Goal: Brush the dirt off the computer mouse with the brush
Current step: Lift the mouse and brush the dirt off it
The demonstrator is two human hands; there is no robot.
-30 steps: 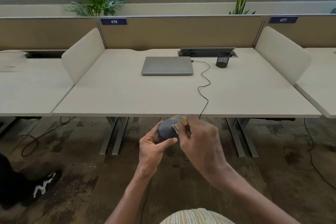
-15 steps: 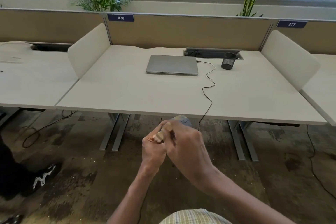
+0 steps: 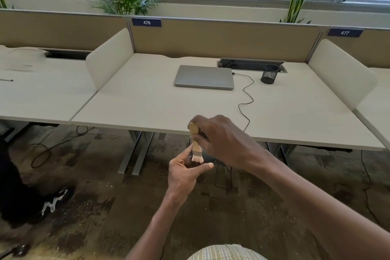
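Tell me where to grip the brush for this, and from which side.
Grip the brush on its bare wooden handle, from the right, as the right hand does. It stands nearly upright, bristles down at the left hand, so the upper handle is free.

The brush (image 3: 195,142) has a pale, smooth wooden handle, a dull metal band and light bristles. The desk (image 3: 147,101) is matt cream laminate. The laptop (image 3: 204,77) looks brushed grey metal; the pen cup (image 3: 269,74) is black wire mesh.
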